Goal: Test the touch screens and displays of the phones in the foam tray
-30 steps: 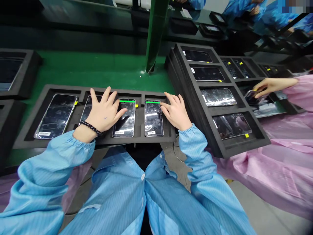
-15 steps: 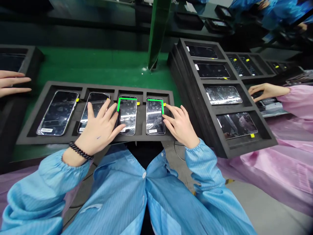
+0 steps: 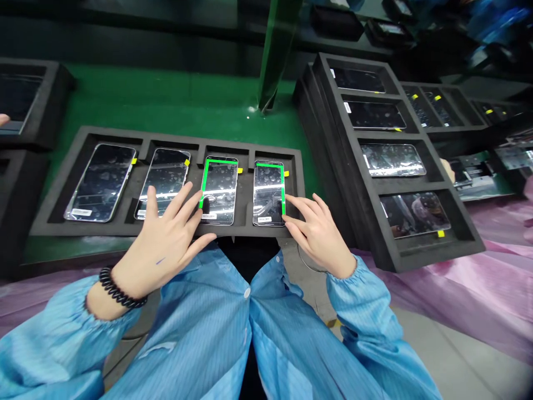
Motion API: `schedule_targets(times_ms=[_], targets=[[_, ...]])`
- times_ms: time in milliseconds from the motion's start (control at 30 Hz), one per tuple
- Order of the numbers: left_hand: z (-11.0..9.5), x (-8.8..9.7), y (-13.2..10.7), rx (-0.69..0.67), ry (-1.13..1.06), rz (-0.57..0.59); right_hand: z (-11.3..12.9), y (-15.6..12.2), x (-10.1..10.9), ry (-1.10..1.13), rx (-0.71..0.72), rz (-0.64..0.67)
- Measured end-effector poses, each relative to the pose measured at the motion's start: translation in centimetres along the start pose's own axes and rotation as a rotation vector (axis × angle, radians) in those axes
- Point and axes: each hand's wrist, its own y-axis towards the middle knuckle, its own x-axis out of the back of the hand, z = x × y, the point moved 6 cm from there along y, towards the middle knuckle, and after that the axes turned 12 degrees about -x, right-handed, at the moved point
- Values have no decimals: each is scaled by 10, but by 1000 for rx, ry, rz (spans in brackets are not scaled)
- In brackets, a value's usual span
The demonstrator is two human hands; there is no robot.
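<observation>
A black foam tray point(image 3: 175, 141) holds several phones in a row, each with a yellow tab. My left hand point(image 3: 162, 239) is open, fingers spread, a fingertip at the left edge of a lit phone point(image 3: 220, 189). Its palm hangs over the tray's front edge, partly covering a dark-screened phone point(image 3: 164, 172). Fingers of my right hand point(image 3: 318, 233) are stretched out and apart, touching the right edge of the rightmost phone point(image 3: 268, 191). Both lit screens show a green band along the top and down the side near my fingers. A dark phone point(image 3: 102, 180) lies at the far left.
To the right stands a stack of foam trays point(image 3: 370, 139), phones in the top one. More trays point(image 3: 437, 105) sit beyond it. Another tray point(image 3: 58, 105) is at the left edge. A green post point(image 3: 277, 55) rises behind. Pink sleeves point(image 3: 499, 222) of a co-worker show at right.
Both my hands have slid toward me along the phones' outer edges, and the green bands reach further down. The neighbours' hands at left and right have mostly left view. The view has shifted slightly.
</observation>
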Motion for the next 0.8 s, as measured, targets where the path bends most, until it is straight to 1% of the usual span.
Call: schedule_targets(times_ms=[133,267,333,433,500,667,800], targets=[[3,3,-8,-56,-52,-7,0,-2,3,43,52,50],[21,5,-8,-98,-145,15,-5,4,4,94,110,109],[32,5,-4,-166,-168,57,-7,8,5,127,162,138],[44,5,5,-306,-225,128,-8,13,6,163,236,163],[50,6,10,-375,-285,146,-9,15,6,178,259,163],[58,6,16,-393,-447,137,-11,14,5,220,301,142],[62,3,12,-414,-482,118,-15,12,2,257,317,143]])
